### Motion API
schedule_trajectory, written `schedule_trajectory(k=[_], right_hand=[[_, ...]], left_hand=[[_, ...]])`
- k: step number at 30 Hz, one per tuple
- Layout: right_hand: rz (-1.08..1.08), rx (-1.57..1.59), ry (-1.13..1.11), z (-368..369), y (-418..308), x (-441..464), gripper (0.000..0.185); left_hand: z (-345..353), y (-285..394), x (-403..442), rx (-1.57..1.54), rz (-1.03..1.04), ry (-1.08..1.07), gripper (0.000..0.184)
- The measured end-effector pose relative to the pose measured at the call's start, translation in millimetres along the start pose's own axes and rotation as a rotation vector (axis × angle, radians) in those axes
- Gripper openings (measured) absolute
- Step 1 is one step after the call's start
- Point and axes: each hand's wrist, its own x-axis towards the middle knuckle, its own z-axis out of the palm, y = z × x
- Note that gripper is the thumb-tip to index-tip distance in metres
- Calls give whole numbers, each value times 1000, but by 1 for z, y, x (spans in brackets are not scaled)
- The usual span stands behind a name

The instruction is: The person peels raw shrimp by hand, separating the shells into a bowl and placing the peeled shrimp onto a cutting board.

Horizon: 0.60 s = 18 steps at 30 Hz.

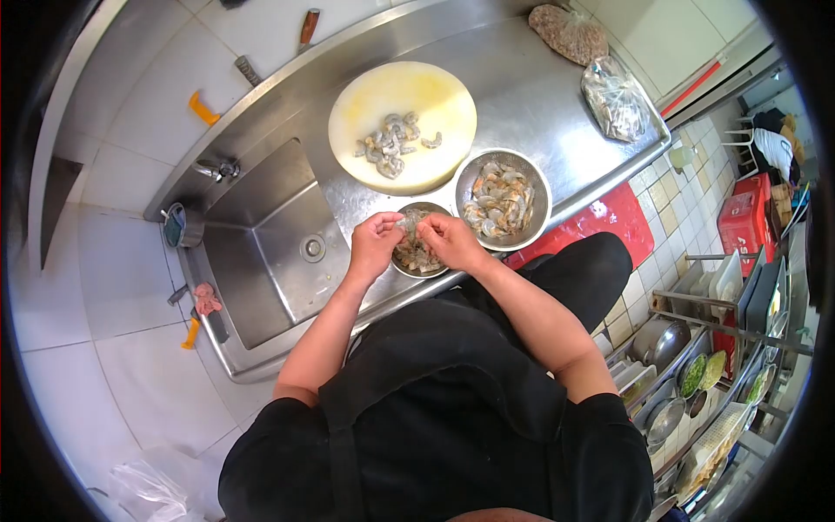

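Observation:
Both hands meet over a small metal bowl [421, 266] that has shrimp shells in it. My left hand [377, 242] is closed, its fingertips pinching a greyish shrimp [410, 224]. My right hand [449, 243] is closed too, fingers pressed on the same shrimp from the right. Just right of the bowl, a larger metal colander [544, 198] holds many whole shrimp [500, 202]. Behind the hands, several peeled grey shrimp [387, 143] lie in a pile on a round white cutting board [361, 100].
A steel sink basin [270, 252] with a faucet [217, 170] lies to the left. Two filled plastic bags [570, 33] [614, 100] rest at the counter's far right. Knives hang on the wall. Racks with bowls [665, 422] stand at right, beyond a red stool [609, 226].

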Motion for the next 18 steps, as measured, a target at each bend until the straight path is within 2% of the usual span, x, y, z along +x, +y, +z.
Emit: schedule_trajectory(k=[2, 4, 5, 7, 9, 11, 13, 14, 16, 18], right_hand=[[-112, -261, 98, 2, -10, -4, 22], [-134, -270, 164, 4, -10, -6, 21], [-157, -279, 232, 5, -11, -6, 20], [-126, -201, 203, 5, -10, -6, 22], [-86, -59, 168, 6, -9, -6, 24], [-145, -107, 184, 5, -7, -4, 21], [-201, -153, 203, 2, -10, -4, 22], [-195, -199, 176, -1, -11, -5, 24], [-188, -247, 144, -3, -13, -7, 26], [-223, -256, 105, -3, -16, -8, 28]], left_hand=[[3, 1, -1, -10, 21, 9, 27], [5, 2, -1, -318, 24, 10, 23], [7, 4, 0, -319, 28, 10, 23], [10, 8, 2, -516, -52, 12, 20], [13, 10, -1, -531, -79, -10, 20], [14, 10, -1, -545, -106, -30, 20], [12, 8, 1, -303, -40, 6, 21], [10, 6, 2, -305, -41, 7, 21], [5, 9, 3, 63, 97, 49, 23], [1, 11, 2, 176, 152, 64, 24]])
